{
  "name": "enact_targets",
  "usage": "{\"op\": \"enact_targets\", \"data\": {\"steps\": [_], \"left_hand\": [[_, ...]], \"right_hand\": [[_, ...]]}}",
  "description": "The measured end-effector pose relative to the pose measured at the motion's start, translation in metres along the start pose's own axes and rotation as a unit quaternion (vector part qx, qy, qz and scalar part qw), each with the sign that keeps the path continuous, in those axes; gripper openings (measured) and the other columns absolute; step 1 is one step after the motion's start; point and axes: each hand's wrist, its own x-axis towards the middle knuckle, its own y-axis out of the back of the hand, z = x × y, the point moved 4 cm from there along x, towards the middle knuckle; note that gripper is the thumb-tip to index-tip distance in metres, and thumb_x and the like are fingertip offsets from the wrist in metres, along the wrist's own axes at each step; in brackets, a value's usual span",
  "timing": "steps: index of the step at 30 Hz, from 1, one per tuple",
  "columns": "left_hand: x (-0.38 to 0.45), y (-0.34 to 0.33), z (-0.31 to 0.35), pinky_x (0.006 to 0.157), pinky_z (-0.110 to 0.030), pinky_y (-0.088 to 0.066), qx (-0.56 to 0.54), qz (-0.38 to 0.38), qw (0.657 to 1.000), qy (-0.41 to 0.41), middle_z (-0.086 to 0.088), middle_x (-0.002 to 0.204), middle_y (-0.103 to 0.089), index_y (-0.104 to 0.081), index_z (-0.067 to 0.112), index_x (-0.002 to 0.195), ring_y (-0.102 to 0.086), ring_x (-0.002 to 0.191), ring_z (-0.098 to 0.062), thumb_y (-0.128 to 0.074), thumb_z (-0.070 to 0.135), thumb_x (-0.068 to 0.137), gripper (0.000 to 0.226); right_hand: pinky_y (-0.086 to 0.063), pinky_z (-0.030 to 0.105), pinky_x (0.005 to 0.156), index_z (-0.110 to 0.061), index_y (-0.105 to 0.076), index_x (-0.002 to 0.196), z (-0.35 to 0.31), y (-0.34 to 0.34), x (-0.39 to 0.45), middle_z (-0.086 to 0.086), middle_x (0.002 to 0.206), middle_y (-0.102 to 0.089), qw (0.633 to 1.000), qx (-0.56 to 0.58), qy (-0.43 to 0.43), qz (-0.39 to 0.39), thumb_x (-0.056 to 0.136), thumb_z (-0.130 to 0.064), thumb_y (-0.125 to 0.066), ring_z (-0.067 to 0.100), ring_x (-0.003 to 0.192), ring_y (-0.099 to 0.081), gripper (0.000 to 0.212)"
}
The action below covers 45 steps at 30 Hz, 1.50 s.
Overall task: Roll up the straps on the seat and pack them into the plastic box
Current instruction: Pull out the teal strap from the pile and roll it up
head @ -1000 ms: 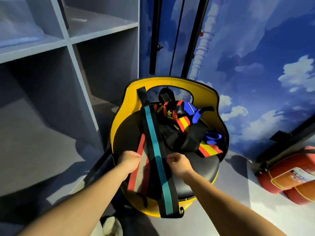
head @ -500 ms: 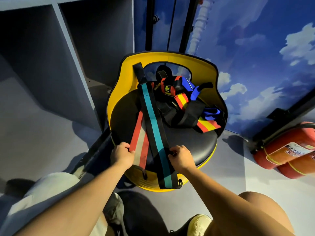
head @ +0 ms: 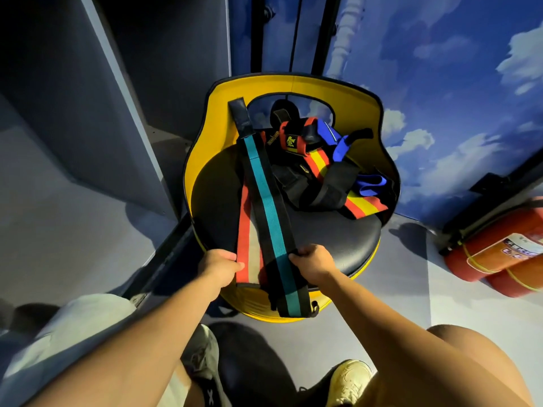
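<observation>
A yellow-backed seat with a black cushion fills the frame's centre. Tangled straps pile at its back, their ends buried. The left hand pinches the red-edged strap; the right hand grips the teal-striped strap. No plastic box shows.

Both my arms reach forward and down. My left hand curls, thumb and fingers pinching the red strap. My right hand fists, fingers wrapped over the teal strap edge.
</observation>
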Motion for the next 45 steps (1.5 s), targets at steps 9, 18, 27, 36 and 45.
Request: {"op": "enact_targets", "data": {"steps": [9, 18, 27, 36, 45], "left_hand": [[-0.014, -0.002, 0.008, 0.074, -0.035, -0.062, -0.030, -0.024, 0.999, -0.004, -0.009, 0.091, -0.073, -0.071, 0.010, 0.109, -0.073, 0.084, -0.024, -0.080, 0.005, 0.082, 0.028], [-0.027, -0.007, 0.017, 0.050, -0.025, -0.056, -0.069, -0.087, 0.993, 0.027, -0.014, 0.089, -0.070, -0.063, 0.005, 0.103, -0.069, 0.071, -0.023, -0.062, -0.006, 0.093, 0.014], [-0.024, -0.011, 0.014, 0.075, -0.043, -0.062, -0.103, -0.103, 0.989, 0.040, -0.015, 0.097, -0.075, -0.067, 0.005, 0.110, -0.075, 0.081, -0.028, -0.061, -0.003, 0.095, 0.018], [-0.029, -0.012, 0.013, 0.076, -0.033, -0.057, -0.082, -0.122, 0.989, 0.027, -0.019, 0.126, -0.065, -0.056, 0.006, 0.137, -0.064, 0.095, -0.026, -0.066, 0.009, 0.096, 0.043], [-0.037, -0.020, 0.017, 0.087, -0.037, -0.054, -0.072, -0.125, 0.989, 0.026, -0.015, 0.129, -0.059, -0.049, 0.007, 0.144, -0.060, 0.104, -0.025, -0.061, 0.015, 0.100, 0.046]], "right_hand": [[-0.057, 0.046, 0.093, -0.007, -0.063, 0.095, -0.013, 0.009, -0.008, 0.017, 0.100, -0.069, 0.975, 0.209, -0.022, -0.067, 0.096, -0.014, -0.065, 0.030, 0.096, -0.070, 0.008], [-0.049, 0.026, 0.055, -0.011, -0.059, 0.083, -0.027, 0.001, -0.019, 0.006, 0.073, -0.065, 0.934, 0.320, -0.053, -0.148, 0.099, -0.012, -0.060, 0.015, 0.062, -0.063, 0.016], [-0.058, 0.032, 0.071, -0.009, -0.061, 0.101, -0.039, -0.008, -0.018, 0.007, 0.091, -0.070, 0.963, 0.251, -0.006, -0.100, 0.101, -0.015, -0.058, 0.019, 0.080, -0.068, 0.007], [-0.055, 0.035, 0.092, -0.011, -0.062, 0.120, -0.019, -0.022, -0.014, 0.003, 0.105, -0.067, 0.999, 0.028, 0.041, 0.007, 0.098, -0.021, -0.060, 0.022, 0.099, -0.064, 0.024], [-0.054, 0.038, 0.088, -0.015, -0.060, 0.126, -0.019, -0.030, -0.017, 0.009, 0.117, -0.066, 0.987, -0.124, 0.103, 0.018, 0.096, -0.032, -0.062, 0.031, 0.106, -0.063, 0.034]]}}
